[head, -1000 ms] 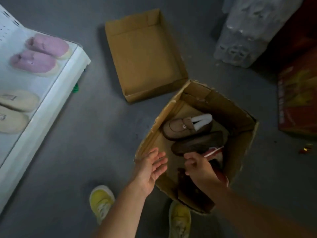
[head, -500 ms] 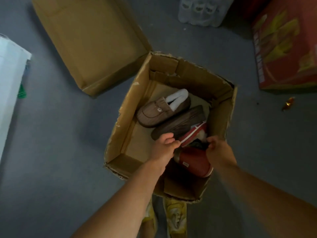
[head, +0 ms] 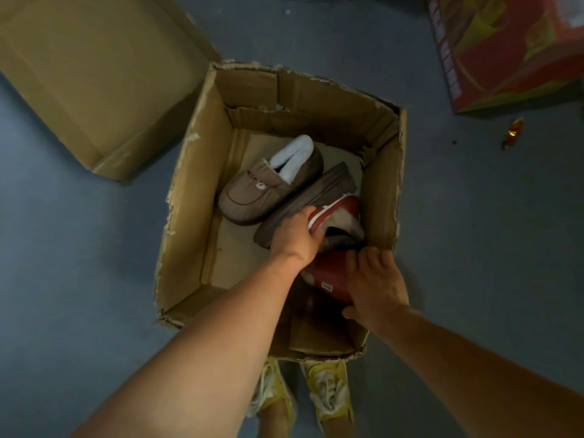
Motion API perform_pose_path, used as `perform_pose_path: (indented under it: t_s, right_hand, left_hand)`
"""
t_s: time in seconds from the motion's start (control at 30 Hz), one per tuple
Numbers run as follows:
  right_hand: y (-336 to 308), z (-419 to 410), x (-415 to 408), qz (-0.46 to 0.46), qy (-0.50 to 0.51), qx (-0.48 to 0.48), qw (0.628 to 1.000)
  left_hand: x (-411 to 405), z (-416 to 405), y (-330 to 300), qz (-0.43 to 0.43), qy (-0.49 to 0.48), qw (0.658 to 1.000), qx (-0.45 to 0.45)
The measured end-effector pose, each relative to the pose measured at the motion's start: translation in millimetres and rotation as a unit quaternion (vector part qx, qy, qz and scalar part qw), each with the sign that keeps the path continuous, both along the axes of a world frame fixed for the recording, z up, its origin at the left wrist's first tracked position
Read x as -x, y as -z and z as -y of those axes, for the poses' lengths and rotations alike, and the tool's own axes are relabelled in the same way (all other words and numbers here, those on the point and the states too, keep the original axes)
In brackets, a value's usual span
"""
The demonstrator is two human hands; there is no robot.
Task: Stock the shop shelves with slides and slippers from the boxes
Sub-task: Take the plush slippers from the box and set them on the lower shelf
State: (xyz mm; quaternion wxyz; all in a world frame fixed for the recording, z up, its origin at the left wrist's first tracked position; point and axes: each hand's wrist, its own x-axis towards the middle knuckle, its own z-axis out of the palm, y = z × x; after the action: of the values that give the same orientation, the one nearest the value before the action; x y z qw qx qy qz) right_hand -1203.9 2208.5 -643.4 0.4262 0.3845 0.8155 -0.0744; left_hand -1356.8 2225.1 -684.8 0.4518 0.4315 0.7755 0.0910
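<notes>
Inside the torn cardboard box (head: 189,197), the left hand (head: 295,237) gripped one red slipper (head: 339,210); the right hand (head: 376,286) clasped another red slipper (head: 328,273); a brown fleece-lined slipper (head: 268,184) lay behind them.

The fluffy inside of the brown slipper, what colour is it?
White. The lining of the brown slipper shows clearly in the head view, inside the box.

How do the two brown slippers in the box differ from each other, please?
The upright slipper sits sole down, showing its top and white lining; the tipped slipper lies on its side, showing its dark sole. No hand touches the upright slipper; the left hand rests against the tipped slipper. Both are brown and lie together in the box.
</notes>
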Motion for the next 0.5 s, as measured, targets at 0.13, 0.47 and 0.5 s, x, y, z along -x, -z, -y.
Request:
perform_pose_path:
  t_s: [0.13, 0.47, 0.5]
  right_hand:
    - [10.1, 1.9, 9.8, 0.010, 0.004, -0.014, 1.000]
    - [-60.9, -10.7, 21.2, -0.116, 0.238, 0.083, 0.961]
    - [-74.0, -15.6, 20.4, -0.130, 0.267, 0.090, 0.951]
  left_hand:
    - [19.0, 11.1, -0.8, 0.029, -0.048, 0.998, 0.021]
    - [79.1, 83.1, -68.8, 0.215, -0.428, 0.872, 0.099]
    - [84.7, 88.9, -78.4, 0.245, -0.479, 0.837, 0.099]
